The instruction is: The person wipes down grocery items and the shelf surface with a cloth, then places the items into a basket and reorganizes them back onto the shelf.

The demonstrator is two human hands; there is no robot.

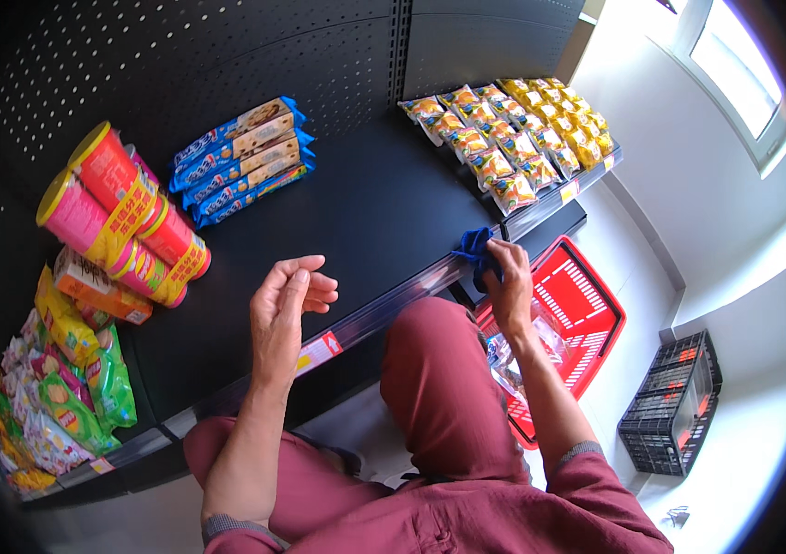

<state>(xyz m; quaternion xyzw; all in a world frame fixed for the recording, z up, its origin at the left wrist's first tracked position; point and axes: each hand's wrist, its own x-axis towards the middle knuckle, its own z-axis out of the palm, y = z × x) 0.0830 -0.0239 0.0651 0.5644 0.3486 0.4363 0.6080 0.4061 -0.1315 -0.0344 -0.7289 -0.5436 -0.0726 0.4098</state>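
My right hand grips a crumpled dark blue cloth at the front edge of the black shelf, by the clear price-label strip. In the air over the shelf's front part, my left hand holds nothing, its fingers loosely curled and partly apart. Farther back lies a stack of blue cookie packets. Rows of small wrapped snack packs stand at the shelf's right end, with yellow ones beyond them.
Left on the shelf are taped chip canisters, an orange box and several chip bags. Beside my right knee, a red shopping basket holds packaged goods. A black plastic crate is by the white wall. Perforated back panels rise behind.
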